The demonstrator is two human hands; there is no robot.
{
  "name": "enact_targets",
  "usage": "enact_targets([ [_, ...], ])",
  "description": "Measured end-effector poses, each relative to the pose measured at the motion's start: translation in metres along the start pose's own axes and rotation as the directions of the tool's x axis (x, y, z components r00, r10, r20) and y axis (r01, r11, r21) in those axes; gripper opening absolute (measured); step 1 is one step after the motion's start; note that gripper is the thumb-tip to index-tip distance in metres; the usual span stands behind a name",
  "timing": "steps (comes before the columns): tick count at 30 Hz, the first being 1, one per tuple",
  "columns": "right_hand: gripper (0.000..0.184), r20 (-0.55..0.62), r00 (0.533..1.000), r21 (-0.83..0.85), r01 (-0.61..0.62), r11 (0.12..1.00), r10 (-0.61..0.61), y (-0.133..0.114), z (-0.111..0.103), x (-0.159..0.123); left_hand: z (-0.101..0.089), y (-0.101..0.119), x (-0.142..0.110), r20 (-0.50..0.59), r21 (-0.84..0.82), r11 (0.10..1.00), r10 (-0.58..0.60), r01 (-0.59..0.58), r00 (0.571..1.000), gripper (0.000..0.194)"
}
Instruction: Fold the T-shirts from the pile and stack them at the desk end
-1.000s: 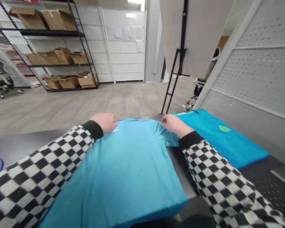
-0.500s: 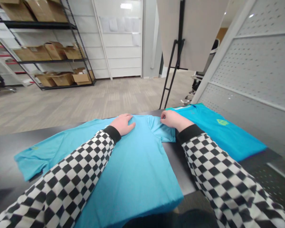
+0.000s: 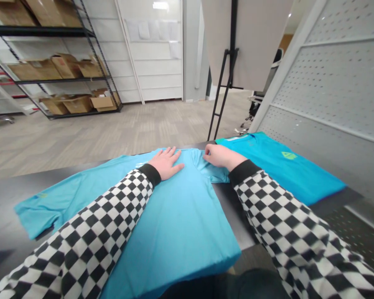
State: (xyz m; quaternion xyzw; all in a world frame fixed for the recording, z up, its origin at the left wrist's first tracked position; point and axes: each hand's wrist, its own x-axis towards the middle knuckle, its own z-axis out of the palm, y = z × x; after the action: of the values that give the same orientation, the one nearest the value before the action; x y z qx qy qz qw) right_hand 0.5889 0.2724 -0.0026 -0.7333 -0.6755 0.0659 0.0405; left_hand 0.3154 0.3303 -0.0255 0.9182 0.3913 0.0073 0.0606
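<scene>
A light blue T-shirt (image 3: pixel 177 224) lies spread over the dark table, its lower hem hanging at the near edge. My left hand (image 3: pixel 166 163) rests flat on the upper part of the shirt with its fingers spread. Near the right shoulder seam, my right hand (image 3: pixel 220 156) has its fingers curled and pinched on the cloth at the top of the right sleeve (image 3: pixel 216 173), which lies in creases. The left sleeve (image 3: pixel 34 214) stretches out to the far left and bears a small yellowish mark.
A brighter blue folded shirt (image 3: pixel 293 174) with a green logo lies on the table (image 3: pixel 237 222) to the right, beside a perforated panel (image 3: pixel 339 79). Behind the table stand a black easel (image 3: pixel 224 83) with a board and a shelf rack (image 3: pixel 50 31) of cardboard boxes.
My left hand has slid slightly right, and its fingers have spread wider. My right hand keeps its pinch and appears a little further left, while the whole view has also shifted slightly.
</scene>
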Motion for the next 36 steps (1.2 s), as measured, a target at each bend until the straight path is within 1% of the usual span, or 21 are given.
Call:
enact_targets([
  [2,0.02,0.041,0.998,-0.016,-0.049,0.999,0.05,0.003,-0.001,0.0,0.004,-0.002,0.002,0.036,-0.012,1.0,-0.023,0.023,0.999,0.093],
  [5,0.021,0.035,0.995,-0.036,-0.094,0.995,0.095,0.007,-0.004,0.0,0.007,-0.005,0.003,0.031,-0.029,0.999,-0.019,0.02,0.999,0.095],
  [7,0.019,0.003,0.995,-0.043,-0.096,0.994,0.096,0.008,-0.004,0.002,0.007,-0.006,0.003,0.028,-0.032,0.999,-0.017,0.018,0.999,0.095],
  [11,0.021,-0.128,0.99,-0.02,-0.062,0.998,0.059,0.004,0.0,0.006,0.006,-0.005,0.002,0.023,-0.032,0.999,-0.014,0.015,1.0,0.094],
  [12,0.022,-0.143,0.989,-0.012,-0.052,0.999,0.049,0.003,0.002,0.007,0.006,-0.004,0.002,0.021,-0.03,0.999,-0.013,0.013,1.0,0.094],
  [14,0.02,-0.12,0.992,-0.007,-0.043,0.999,0.042,0.002,0.004,0.007,0.007,-0.003,0.002,0.022,-0.023,1.0,-0.01,0.01,1.0,0.094],
  [17,0.019,-0.042,0.997,-0.031,-0.073,0.997,0.072,0.002,0.004,0.006,0.008,-0.005,0.004,0.032,-0.013,1.0,-0.012,0.013,0.999,0.094],
  [19,0.02,-0.022,0.995,-0.051,-0.099,0.994,0.098,0.003,0.003,0.005,0.007,-0.006,0.004,0.043,-0.009,1.0,-0.017,0.017,0.999,0.093],
  [21,0.021,-0.019,0.994,-0.063,-0.11,0.992,0.109,0.003,0.001,0.004,0.001,-0.003,0.002,0.051,0.006,1.0,-0.023,0.023,0.998,0.091],
  [23,0.02,-0.031,0.995,-0.062,-0.102,0.993,0.1,0.004,0.001,0.004,-0.009,0.008,-0.003,0.033,0.055,0.999,-0.002,0.0,0.999,0.086],
  [24,0.02,-0.036,0.995,-0.058,-0.093,0.994,0.091,0.004,0.0,0.004,-0.014,0.019,-0.007,0.009,0.08,0.996,0.038,-0.038,0.999,0.082],
  [26,0.019,-0.035,0.996,-0.051,-0.081,0.995,0.079,0.005,0.0,0.005,-0.023,0.047,-0.018,-0.049,0.089,0.981,0.178,-0.173,0.983,0.075],
  [28,0.02,-0.02,0.997,-0.045,-0.071,0.996,0.07,0.005,0.0,0.006,-0.024,0.08,-0.03,-0.07,0.022,0.945,0.326,-0.326,0.943,0.073],
  [30,0.02,-0.025,0.998,-0.041,-0.066,0.997,0.065,0.006,0.0,0.006,-0.015,0.108,-0.04,-0.035,-0.06,0.914,0.401,-0.402,0.916,0.077],
  [32,0.02,-0.041,0.997,-0.033,-0.072,0.997,0.071,0.007,0.001,0.006,0.001,0.125,-0.047,0.005,-0.095,0.905,0.418,-0.415,0.909,0.082],
  [34,0.021,-0.05,0.996,-0.021,-0.081,0.996,0.08,0.009,0.003,0.007,0.014,0.129,-0.051,0.019,-0.1,0.902,0.423,-0.419,0.906,0.084],
  [36,0.021,-0.047,0.996,-0.013,-0.08,0.997,0.079,0.01,0.004,0.008,0.02,0.126,-0.053,0.028,-0.105,0.898,0.432,-0.427,0.902,0.082],
])
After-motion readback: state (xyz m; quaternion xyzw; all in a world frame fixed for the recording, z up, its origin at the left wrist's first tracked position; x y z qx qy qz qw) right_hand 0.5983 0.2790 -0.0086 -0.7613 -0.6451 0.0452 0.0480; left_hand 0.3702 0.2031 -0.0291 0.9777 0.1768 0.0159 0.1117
